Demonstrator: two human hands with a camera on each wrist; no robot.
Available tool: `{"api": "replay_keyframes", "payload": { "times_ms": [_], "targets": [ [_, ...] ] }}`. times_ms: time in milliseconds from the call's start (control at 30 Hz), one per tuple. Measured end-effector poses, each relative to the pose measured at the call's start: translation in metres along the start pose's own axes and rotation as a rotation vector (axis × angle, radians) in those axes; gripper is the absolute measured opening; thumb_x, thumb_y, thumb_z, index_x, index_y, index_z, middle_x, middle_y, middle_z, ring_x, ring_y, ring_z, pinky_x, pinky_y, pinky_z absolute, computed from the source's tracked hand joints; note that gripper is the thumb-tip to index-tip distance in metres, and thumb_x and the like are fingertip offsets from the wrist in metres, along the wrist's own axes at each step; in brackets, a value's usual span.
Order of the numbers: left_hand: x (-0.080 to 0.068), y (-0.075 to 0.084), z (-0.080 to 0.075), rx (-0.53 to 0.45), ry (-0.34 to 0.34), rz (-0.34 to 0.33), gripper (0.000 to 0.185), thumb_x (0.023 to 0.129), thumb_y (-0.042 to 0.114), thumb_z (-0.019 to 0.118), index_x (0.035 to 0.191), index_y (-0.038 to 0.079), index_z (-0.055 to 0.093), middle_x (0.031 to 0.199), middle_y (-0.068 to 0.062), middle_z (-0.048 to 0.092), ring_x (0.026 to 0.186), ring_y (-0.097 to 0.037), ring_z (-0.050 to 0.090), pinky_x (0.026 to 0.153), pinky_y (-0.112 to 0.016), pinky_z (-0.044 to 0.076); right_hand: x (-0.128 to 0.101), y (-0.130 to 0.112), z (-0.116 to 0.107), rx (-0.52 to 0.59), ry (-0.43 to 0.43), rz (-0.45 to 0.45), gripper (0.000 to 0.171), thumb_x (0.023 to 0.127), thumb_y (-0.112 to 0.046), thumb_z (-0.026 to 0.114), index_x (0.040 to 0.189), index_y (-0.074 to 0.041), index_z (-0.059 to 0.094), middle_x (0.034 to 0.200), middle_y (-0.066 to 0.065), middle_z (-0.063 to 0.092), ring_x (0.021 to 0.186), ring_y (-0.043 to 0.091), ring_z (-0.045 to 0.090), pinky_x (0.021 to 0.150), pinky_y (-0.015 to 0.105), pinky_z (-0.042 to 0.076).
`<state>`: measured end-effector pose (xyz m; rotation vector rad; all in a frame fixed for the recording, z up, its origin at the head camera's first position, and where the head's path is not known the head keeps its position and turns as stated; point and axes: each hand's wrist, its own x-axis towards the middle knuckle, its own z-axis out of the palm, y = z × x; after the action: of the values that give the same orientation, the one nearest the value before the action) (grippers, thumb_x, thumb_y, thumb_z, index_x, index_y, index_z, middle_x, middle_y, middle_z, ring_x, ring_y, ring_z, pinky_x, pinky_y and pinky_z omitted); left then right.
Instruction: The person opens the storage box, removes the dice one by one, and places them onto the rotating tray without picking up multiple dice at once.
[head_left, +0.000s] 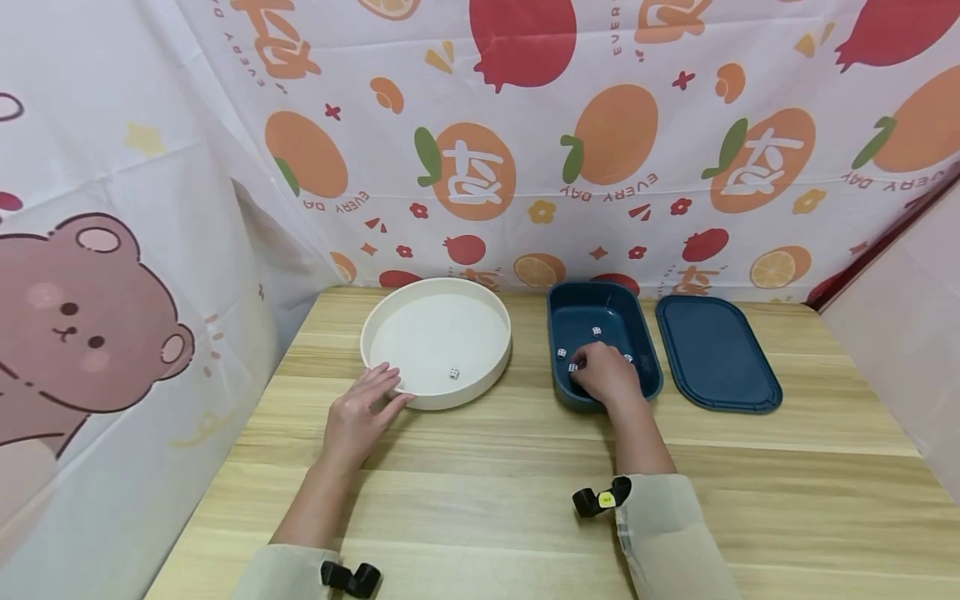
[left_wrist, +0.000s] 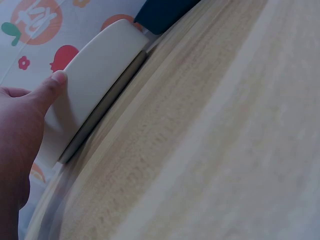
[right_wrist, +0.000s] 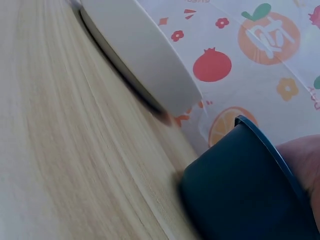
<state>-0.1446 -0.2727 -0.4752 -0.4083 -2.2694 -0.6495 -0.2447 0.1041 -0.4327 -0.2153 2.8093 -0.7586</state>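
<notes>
A cream round tray with a raised rim holds a small white die near its front. My left hand holds the tray's front-left rim, fingers over the edge. In the left wrist view the thumb lies against the outer wall. My right hand reaches down into a dark blue rectangular box. Its fingertips are beside a white die; whether they pinch it is hidden. Other dice lie around it in the box, such as one die farther back and another die by the left wall.
A flat dark blue lid lies right of the box on the wooden table. A fruit-print cloth hangs behind the table. At left hangs a white cloth with a bear print.
</notes>
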Motion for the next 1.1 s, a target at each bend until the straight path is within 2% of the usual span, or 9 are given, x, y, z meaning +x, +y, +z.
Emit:
{"api": "replay_keyframes", "payload": {
  "times_ms": [300,433,567,667,767,867,967,1100],
  "targets": [
    [0.001,-0.001,-0.002,0.002,0.007,0.000,0.039,0.066,0.012,0.090,0.099,-0.002,0.076,0.106,-0.014,0.075,0.110,-0.031,0.068,0.102,-0.050,0.051,-0.005,-0.009,0.000,-0.019,-0.035,-0.001,0.019,0.089,-0.018,0.070,0.107,-0.013,0.075,0.111,0.008,0.071,0.100,0.026,0.063,0.088,0.050,0.056],
    [0.000,-0.001,-0.001,-0.009,0.012,0.008,0.039,0.065,0.011,0.091,0.099,-0.003,0.076,0.106,-0.014,0.075,0.109,-0.031,0.068,0.101,-0.051,0.051,-0.005,-0.011,-0.001,-0.010,0.019,0.007,0.021,0.092,-0.019,0.066,0.111,-0.014,0.074,0.111,0.008,0.071,0.096,0.026,0.062,0.085,0.050,0.055],
    [0.000,-0.002,0.000,-0.018,0.015,0.014,0.039,0.065,0.010,0.090,0.099,-0.003,0.076,0.106,-0.014,0.075,0.109,-0.032,0.068,0.103,-0.050,0.050,-0.005,-0.014,-0.002,0.044,0.138,-0.019,0.023,0.094,-0.022,0.064,0.115,-0.014,0.072,0.105,0.007,0.070,0.090,0.025,0.060,0.080,0.044,0.055],
    [0.001,-0.001,0.001,-0.021,0.017,0.020,0.039,0.065,0.011,0.091,0.099,-0.002,0.076,0.106,-0.014,0.075,0.109,-0.032,0.068,0.103,-0.049,0.050,-0.004,-0.018,0.001,0.118,0.275,-0.089,0.023,0.094,-0.022,0.065,0.114,-0.014,0.072,0.100,0.006,0.071,0.088,0.023,0.062,0.076,0.041,0.056],
    [0.001,-0.001,0.001,-0.016,0.016,0.029,0.040,0.065,0.012,0.091,0.099,-0.003,0.076,0.106,-0.015,0.075,0.109,-0.032,0.068,0.103,-0.050,0.050,-0.003,-0.025,0.005,0.231,0.422,-0.195,0.021,0.092,-0.019,0.066,0.111,-0.011,0.073,0.096,0.005,0.073,0.085,0.020,0.064,0.074,0.037,0.058],
    [0.001,0.000,0.000,-0.015,0.016,0.028,0.040,0.064,0.012,0.091,0.099,-0.003,0.076,0.105,-0.014,0.075,0.109,-0.032,0.069,0.102,-0.050,0.051,-0.003,-0.034,0.011,0.380,0.512,-0.288,0.019,0.091,-0.015,0.069,0.109,-0.009,0.074,0.094,0.006,0.074,0.081,0.018,0.064,0.071,0.030,0.058],
    [0.001,0.001,0.000,-0.012,0.018,0.028,0.040,0.064,0.012,0.091,0.099,-0.003,0.076,0.105,-0.015,0.075,0.108,-0.032,0.069,0.101,-0.050,0.051,-0.004,-0.050,0.018,0.532,0.517,-0.318,0.019,0.088,-0.015,0.073,0.107,-0.009,0.075,0.090,0.005,0.073,0.079,0.017,0.062,0.066,0.023,0.055],
    [-0.001,0.001,0.000,-0.007,0.018,0.027,0.040,0.064,0.013,0.091,0.098,-0.002,0.076,0.104,-0.015,0.075,0.107,-0.032,0.069,0.101,-0.050,0.051,-0.005,-0.074,0.033,0.683,0.426,-0.302,0.022,0.086,-0.020,0.077,0.106,-0.010,0.076,0.089,0.003,0.072,0.079,0.016,0.062,0.064,0.018,0.054]
  ]
}}
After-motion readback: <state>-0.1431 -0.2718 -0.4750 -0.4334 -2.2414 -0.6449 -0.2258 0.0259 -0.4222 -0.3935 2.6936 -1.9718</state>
